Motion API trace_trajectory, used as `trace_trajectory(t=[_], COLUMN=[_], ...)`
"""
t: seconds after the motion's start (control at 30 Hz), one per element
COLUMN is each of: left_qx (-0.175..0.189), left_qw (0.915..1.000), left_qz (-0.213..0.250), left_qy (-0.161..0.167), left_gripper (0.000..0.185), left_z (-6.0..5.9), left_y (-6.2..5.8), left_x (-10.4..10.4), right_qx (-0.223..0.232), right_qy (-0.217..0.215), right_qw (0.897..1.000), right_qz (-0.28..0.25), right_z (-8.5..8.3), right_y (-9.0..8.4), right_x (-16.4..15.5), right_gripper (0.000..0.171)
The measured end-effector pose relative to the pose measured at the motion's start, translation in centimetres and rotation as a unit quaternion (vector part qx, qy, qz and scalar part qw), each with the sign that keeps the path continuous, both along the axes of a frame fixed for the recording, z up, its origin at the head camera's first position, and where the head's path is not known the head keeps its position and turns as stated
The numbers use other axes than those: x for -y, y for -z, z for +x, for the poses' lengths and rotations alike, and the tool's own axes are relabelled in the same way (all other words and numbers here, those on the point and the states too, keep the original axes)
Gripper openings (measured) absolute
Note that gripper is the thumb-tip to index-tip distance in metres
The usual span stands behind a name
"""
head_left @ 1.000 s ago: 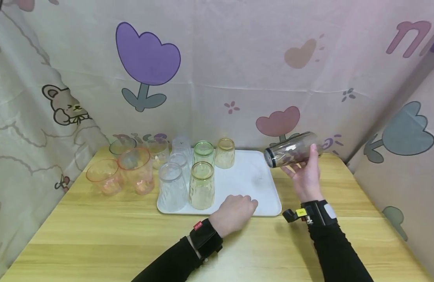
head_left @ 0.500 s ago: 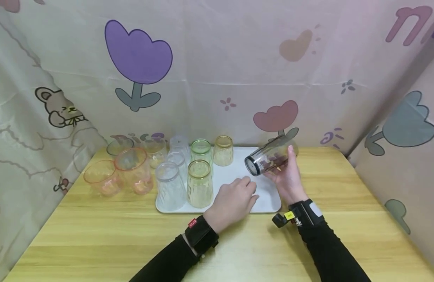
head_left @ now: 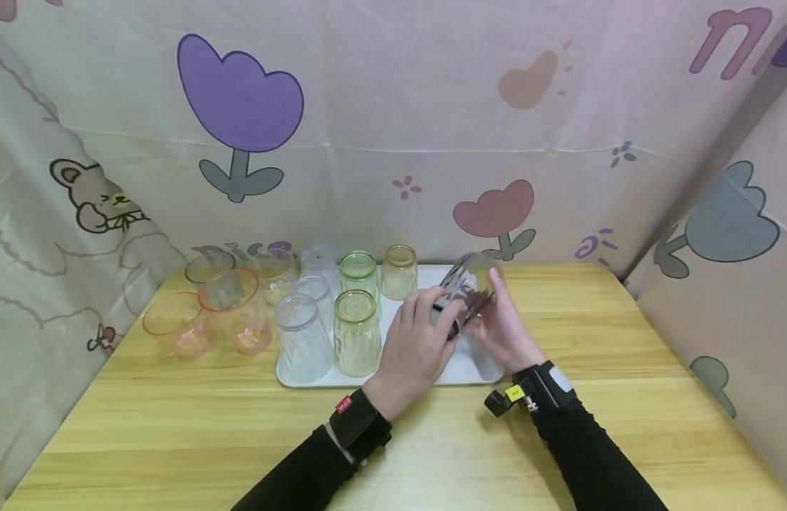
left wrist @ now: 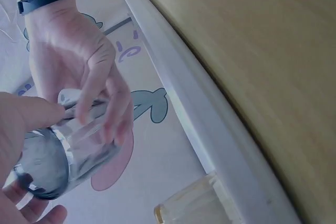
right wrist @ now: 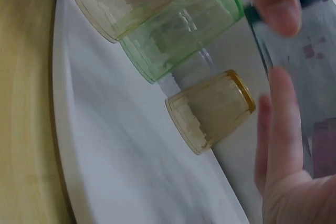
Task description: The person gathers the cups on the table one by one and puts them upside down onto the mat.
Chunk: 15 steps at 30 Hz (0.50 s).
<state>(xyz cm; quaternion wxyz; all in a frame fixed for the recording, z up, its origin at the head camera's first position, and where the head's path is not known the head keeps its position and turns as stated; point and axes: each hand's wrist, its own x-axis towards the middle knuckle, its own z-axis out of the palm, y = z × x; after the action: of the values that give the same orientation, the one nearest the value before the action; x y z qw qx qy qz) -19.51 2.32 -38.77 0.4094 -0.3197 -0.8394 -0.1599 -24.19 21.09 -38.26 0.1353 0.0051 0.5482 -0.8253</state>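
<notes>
A grey-tinted drinking glass [head_left: 475, 278] is held tilted in the air above the right part of the white tray [head_left: 472, 369]. My right hand [head_left: 504, 333] grips its side, thumb on one face and fingers round the other. My left hand [head_left: 414, 348] has its fingers curled over the dark, thick-based end. From the left wrist, the thumb and fingers close about that end of the glass [left wrist: 50, 158]. In the right wrist view, left-hand fingertips [right wrist: 275, 11] reach the glass [right wrist: 320, 72] at the top.
Glasses standing on the tray are clear [head_left: 304, 348], yellow-green [head_left: 357, 341], green [head_left: 360, 270] and amber [head_left: 399, 273]. Left of the tray, on the wooden table [head_left: 195, 426], stand two pink-rimmed glasses, the taller one [head_left: 240, 312] nearer the tray. A printed curtain [head_left: 367, 106] hangs behind.
The right hand has brought the grey glass left, over the tray. My left hand has risen from the tray's front edge and now grips the glass's base end.
</notes>
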Motion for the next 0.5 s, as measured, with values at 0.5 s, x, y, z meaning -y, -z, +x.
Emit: trace_trajectory(t=[0.5], left_qx=[-0.022], left_qw=[0.9993], left_qz=[0.0], left_qy=[0.031], left_gripper=[0.048], left_z=[0.07], left_y=[-0.72], left_x=[0.03], right_qx=[-0.003], right_qy=[-0.091], right_qw=[0.996], right_qz=[-0.024], right_z=[0.43], right_y=[-0.03], right_x=[0.17], right_gripper=[0.066])
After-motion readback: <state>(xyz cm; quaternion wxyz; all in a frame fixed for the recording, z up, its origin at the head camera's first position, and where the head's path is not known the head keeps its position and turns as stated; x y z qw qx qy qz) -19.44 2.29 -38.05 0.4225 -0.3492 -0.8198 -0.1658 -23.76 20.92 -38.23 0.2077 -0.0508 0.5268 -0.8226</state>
